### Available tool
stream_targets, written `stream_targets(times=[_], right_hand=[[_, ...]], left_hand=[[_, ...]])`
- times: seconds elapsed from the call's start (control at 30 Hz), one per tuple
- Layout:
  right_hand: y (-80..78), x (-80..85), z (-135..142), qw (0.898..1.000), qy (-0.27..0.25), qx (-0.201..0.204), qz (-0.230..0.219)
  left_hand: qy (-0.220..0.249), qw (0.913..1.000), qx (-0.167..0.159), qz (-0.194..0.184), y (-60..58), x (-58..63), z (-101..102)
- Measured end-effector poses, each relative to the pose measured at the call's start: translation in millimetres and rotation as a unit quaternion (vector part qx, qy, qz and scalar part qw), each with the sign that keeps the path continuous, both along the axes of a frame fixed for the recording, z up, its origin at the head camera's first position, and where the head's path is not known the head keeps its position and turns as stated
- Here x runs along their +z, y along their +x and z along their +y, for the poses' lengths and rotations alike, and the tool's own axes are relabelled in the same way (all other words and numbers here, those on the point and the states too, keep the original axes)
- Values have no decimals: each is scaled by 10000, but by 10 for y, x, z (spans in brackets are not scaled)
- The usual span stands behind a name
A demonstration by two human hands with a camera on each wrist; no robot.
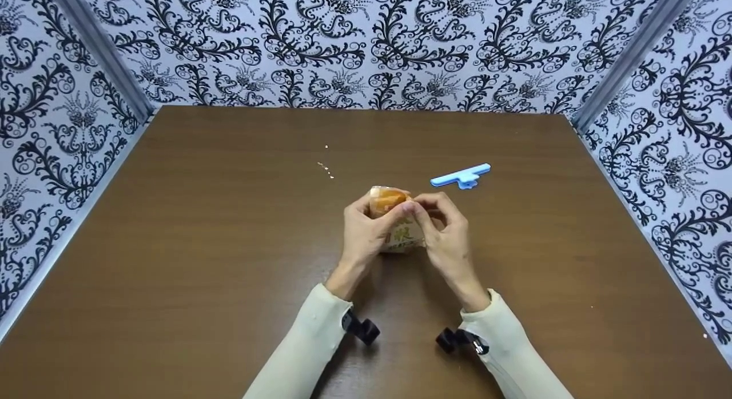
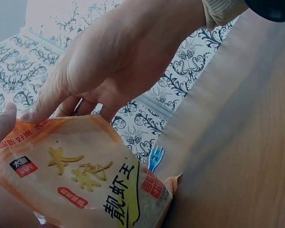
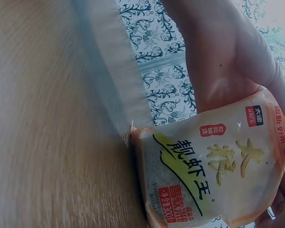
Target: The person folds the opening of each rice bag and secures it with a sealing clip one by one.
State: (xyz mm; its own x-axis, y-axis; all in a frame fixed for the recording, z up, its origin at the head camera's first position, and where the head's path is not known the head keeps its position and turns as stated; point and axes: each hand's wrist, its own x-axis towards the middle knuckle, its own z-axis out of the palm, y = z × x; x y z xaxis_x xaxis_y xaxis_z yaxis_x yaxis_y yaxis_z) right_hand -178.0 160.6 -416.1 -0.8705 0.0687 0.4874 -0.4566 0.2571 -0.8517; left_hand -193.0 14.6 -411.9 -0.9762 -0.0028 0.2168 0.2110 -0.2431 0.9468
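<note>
A small plastic bag of rice (image 1: pixel 405 238), orange at the top and edges with gold, red and black printing, stands on the table between both hands. My left hand (image 1: pixel 363 230) grips the top of the bag from the left, thumb at the front. Opposite it, my right hand (image 1: pixel 450 230) pinches the bag's top from the right. Both thumb tips meet at the upper edge. Printed front and lower rice-filled part of the bag (image 3: pixel 213 166) show in the right wrist view. Fingers behind the bag are partly hidden.
A light-blue bag clip (image 1: pixel 461 176) lies on the brown table (image 1: pixel 229 233), beyond my right hand. Several white grains (image 1: pixel 326 169) are scattered left of centre. Patterned panels (image 1: pixel 366 50) enclose the table at the back and sides.
</note>
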Motion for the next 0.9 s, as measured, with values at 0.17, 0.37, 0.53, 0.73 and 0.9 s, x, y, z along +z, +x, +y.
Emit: stream_targets(times=[0.17,0.37,0.53,0.73,0.9], right_hand=[[-1,-14,26,9998,92,-35,155],[0,-10,18,9993,158,-22,330],[2,-9,13,9990,202,-68,383],[-3,-20,13,9989,277,-129,358],[-6,-28,6,9987,298,-166,377]], left_hand=[[-121,9999,3,96,1,-3,8],[-98,9998,19,168,1,-10,7],[-99,9998,42,158,-3,-10,5],[-172,9997,152,77,5,-9,4],[-227,9993,263,132,6,-22,9]])
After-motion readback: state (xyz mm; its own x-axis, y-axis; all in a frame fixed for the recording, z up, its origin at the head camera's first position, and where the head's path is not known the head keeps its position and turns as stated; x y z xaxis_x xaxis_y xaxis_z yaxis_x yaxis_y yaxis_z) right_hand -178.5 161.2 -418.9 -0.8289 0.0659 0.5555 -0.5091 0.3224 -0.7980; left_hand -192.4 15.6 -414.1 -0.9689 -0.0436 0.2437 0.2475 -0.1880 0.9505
